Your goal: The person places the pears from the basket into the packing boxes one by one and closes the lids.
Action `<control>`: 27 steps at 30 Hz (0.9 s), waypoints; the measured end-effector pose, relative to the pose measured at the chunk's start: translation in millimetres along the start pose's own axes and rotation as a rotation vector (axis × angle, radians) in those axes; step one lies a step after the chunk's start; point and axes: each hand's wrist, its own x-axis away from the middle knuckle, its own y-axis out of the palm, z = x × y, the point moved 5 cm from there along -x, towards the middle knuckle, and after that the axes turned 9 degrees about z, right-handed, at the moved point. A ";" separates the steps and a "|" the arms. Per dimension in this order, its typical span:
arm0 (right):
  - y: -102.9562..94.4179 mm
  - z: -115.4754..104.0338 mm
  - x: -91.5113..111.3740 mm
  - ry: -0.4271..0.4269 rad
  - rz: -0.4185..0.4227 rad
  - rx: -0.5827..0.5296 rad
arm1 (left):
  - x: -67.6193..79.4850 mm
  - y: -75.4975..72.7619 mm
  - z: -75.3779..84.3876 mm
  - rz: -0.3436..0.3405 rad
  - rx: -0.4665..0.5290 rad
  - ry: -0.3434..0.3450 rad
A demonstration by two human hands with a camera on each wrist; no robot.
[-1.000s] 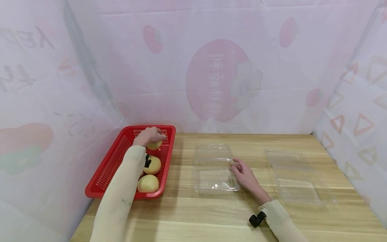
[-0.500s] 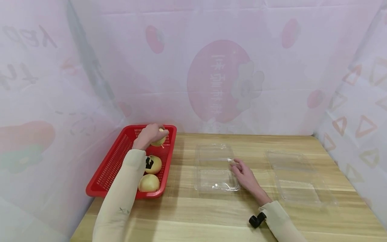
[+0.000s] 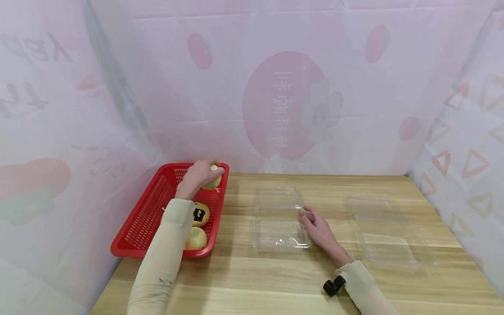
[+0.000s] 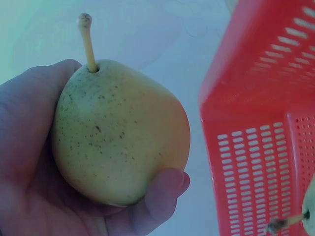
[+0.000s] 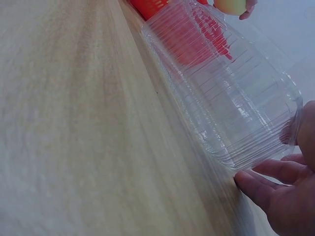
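In my left hand (image 3: 197, 177) I grip a pale yellow pear (image 4: 118, 132), its stem pointing up in the left wrist view, with thumb and fingers wrapped around it. That hand is over the back right of the red basket (image 3: 222, 205). Lower in the basket lie a pear with a black label (image 3: 201, 214) and another pear (image 3: 196, 238); my forearm hides part of the basket's contents. My right hand (image 3: 320, 229) holds the right rim of an open clear plastic container (image 3: 277, 234), one fingertip showing through the wall in the right wrist view.
A second open clear container (image 3: 387, 247) lies to the right on the wooden table (image 3: 252, 284). Printed cloth walls (image 3: 291, 26) enclose the table at the back and both sides. The basket stands close to the left cloth.
My left hand has lifted the pear slightly and shifted right, toward the basket's back right rim. More of the labelled pear shows. The right hand has stayed at the container.
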 end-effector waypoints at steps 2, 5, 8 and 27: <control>-0.5 -0.3 -0.3 0.005 0.007 -0.008 | 1.2 0.1 5.3 0.012 0.004 0.022; -0.9 -1.2 -0.3 0.004 0.010 -0.018 | 2.9 0.1 13.8 0.030 0.006 0.061; -0.9 -1.2 -0.4 0.000 0.010 -0.021 | 5.5 -0.2 20.3 0.036 0.011 0.080; -6.8 -18.9 7.0 0.025 -0.010 -0.027 | 22.8 14.1 46.7 0.094 0.074 0.099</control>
